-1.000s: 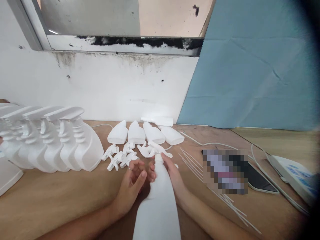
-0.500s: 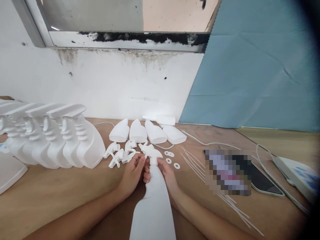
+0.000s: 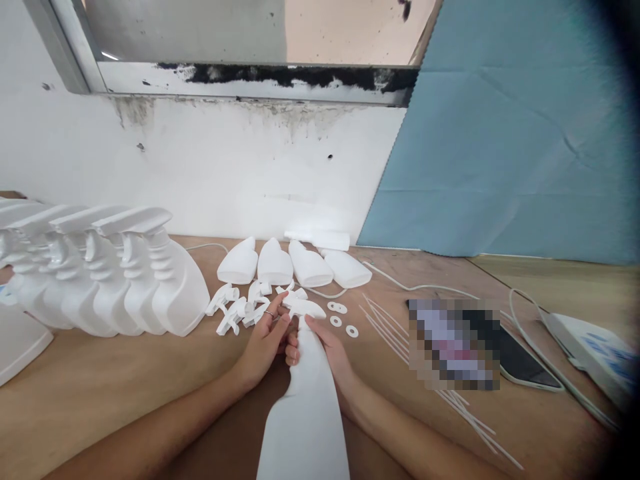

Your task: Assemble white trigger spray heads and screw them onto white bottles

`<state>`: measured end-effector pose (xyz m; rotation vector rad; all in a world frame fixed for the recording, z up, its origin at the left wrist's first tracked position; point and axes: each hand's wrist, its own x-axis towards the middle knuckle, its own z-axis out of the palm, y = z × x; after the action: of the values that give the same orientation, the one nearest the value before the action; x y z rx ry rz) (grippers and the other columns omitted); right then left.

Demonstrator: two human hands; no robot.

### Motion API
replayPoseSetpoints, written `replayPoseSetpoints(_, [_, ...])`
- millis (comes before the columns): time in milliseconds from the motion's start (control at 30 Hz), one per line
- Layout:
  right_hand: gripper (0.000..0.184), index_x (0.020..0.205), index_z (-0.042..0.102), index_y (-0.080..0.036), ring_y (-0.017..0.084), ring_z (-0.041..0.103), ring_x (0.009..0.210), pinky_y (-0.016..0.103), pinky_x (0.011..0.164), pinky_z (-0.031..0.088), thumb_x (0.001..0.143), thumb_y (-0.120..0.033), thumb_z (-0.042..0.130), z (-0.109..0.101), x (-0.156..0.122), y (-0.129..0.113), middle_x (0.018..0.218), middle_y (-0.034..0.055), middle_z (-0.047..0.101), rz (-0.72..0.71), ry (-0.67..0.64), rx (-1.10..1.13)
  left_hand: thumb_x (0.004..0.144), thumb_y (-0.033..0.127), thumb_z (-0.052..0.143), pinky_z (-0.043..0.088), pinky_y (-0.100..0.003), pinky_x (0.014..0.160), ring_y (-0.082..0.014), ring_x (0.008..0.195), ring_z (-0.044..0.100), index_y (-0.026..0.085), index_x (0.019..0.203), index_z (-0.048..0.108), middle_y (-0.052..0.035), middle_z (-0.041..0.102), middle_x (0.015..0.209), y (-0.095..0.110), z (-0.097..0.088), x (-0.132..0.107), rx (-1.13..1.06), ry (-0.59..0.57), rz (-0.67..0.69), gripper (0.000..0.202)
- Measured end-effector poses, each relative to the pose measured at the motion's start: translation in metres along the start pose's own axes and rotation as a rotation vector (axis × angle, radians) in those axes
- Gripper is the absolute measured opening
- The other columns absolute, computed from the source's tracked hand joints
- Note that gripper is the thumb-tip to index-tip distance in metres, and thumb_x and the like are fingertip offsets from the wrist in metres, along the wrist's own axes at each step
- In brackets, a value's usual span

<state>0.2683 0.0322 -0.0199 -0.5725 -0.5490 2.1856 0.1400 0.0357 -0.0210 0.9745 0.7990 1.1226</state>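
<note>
In the lower centre of the frame, the bottle (image 3: 305, 420) points its neck up-frame, held in the right hand's (image 3: 333, 353) curled fingers. The left hand (image 3: 263, 347), half closed, pinches the head (image 3: 309, 307) on top. Washers (image 3: 352, 331) lie right of centre; more bottles (image 3: 183, 293) stand at left.

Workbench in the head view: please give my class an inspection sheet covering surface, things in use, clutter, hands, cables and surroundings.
Surface: brown bench top
Things in use: white bottle, spray head at its neck
Clutter: loose spray heads, flat rings, thin tubes, phone beside a pixelated patch
Hands: right hand around the bottle's neck; left hand at the spray head, grip unclear
Cables: white cable across the rear right
Surroundings: standing bottles left; marked white wall behind; blue cloth right
</note>
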Motion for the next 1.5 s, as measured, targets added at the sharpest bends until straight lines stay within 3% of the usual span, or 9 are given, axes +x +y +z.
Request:
replayPoseSetpoints(100, [0.044, 0.074, 0.060, -0.013, 0.015, 0.050, 0.049, 0.024, 0.048, 0.039, 0.081, -0.056, 0.048, -0.0003, -0.0015, -0.0010, 0.053, 0.0041, 0.055, 0.011, 0.003, 0.010, 0.084, 0.045, 0.057, 0.041, -0.018, 0.040, -0.0076, 0.040, 0.050, 0.025, 0.146, 0.012, 0.0050, 0.053, 0.058, -0.0002, 0.0006, 0.0003, -0.017, -0.008, -0.023, 0.078])
replayPoseSetpoints(333, [0.038, 0.080, 0.061, -0.014, 0.016, 0.052, 0.050, 0.025, 0.049, 0.040, 0.081, -0.050, 0.049, -0.0010, -0.0014, -0.0015, 0.054, 0.0036, 0.057, -0.018, 0.011, 0.015, 0.081, 0.048, 0.060, 0.042, -0.019, 0.041, -0.0088, 0.040, 0.051, 0.024, 0.146, 0.011, 0.0052, 0.053, 0.057, 0.0016, 0.0016, 0.0003, -0.009, 0.017, -0.050, 0.085])
replayPoseSetpoints(600, [0.042, 0.069, 0.059, -0.013, 0.015, 0.050, 0.049, 0.023, 0.046, 0.036, 0.083, -0.052, 0.049, 0.0018, -0.0033, -0.0024, 0.053, 0.0055, 0.056, 0.001, 0.012, -0.054, 0.084, 0.046, 0.056, 0.043, -0.021, 0.042, -0.0098, 0.042, 0.053, 0.024, 0.146, 0.012, 0.0042, 0.054, 0.059, 0.0000, -0.0006, -0.0003, -0.016, -0.008, -0.018, 0.079])
replayPoseSetpoints(733, [0.034, 0.074, 0.059, -0.015, 0.015, 0.049, 0.048, 0.024, 0.048, 0.037, 0.082, -0.048, 0.050, 0.0015, -0.0023, -0.0021, 0.053, 0.0022, 0.054, -0.080, 0.024, 0.030, 0.085, 0.044, 0.056, 0.044, -0.021, 0.044, -0.0102, 0.044, 0.054, 0.023, 0.146, 0.009, 0.0034, 0.056, 0.060, 0.0004, 0.0002, -0.0009, -0.033, -0.017, -0.021, 0.079])
replayPoseSetpoints(900, [0.044, 0.068, 0.057, -0.014, 0.014, 0.048, 0.048, 0.023, 0.046, 0.035, 0.083, -0.053, 0.045, -0.0013, -0.0022, -0.0032, 0.052, 0.0044, 0.053, 0.063, 0.004, 0.008, 0.086, 0.042, 0.055, 0.044, -0.021, 0.043, -0.0104, 0.044, 0.055, 0.022, 0.146, 0.011, 0.0025, 0.058, 0.061, 0.0010, 0.0011, -0.0009, -0.042, -0.010, -0.030, 0.077])
replayPoseSetpoints(1033, [0.043, 0.070, 0.058, -0.013, 0.015, 0.048, 0.049, 0.024, 0.048, 0.037, 0.083, -0.052, 0.043, -0.0039, -0.0019, -0.0034, 0.054, 0.0051, 0.054, 0.002, -0.004, 0.038, 0.084, 0.043, 0.057, 0.044, -0.021, 0.042, -0.0107, 0.043, 0.054, 0.023, 0.145, 0.013, 0.0037, 0.056, 0.059, 0.0002, 0.0005, -0.0006, -0.042, -0.008, -0.027, 0.078])
replayPoseSetpoints(1167, [0.043, 0.068, 0.057, -0.013, 0.014, 0.048, 0.049, 0.024, 0.048, 0.037, 0.085, -0.051, 0.044, -0.0060, -0.0003, -0.0031, 0.055, 0.0048, 0.054, 0.037, -0.019, 0.009, 0.085, 0.042, 0.056, 0.045, -0.022, 0.044, -0.0113, 0.045, 0.055, 0.023, 0.145, 0.015, 0.0019, 0.058, 0.062, -0.0009, -0.0007, -0.0005, -0.025, -0.005, -0.025, 0.075])
replayPoseSetpoints(1500, [0.029, 0.086, 0.057, -0.015, 0.013, 0.045, 0.048, 0.025, 0.048, 0.038, 0.084, -0.044, 0.050, -0.0023, -0.0014, -0.0031, 0.058, 0.0005, 0.051, -0.069, 0.012, 0.076, 0.085, 0.043, 0.057, 0.043, -0.019, 0.046, -0.0099, 0.053, 0.056, 0.025, 0.143, 0.025, -0.0005, 0.058, 0.072, 0.0006, 0.0001, -0.0029, 0.036, 0.000, 0.059, 0.069])
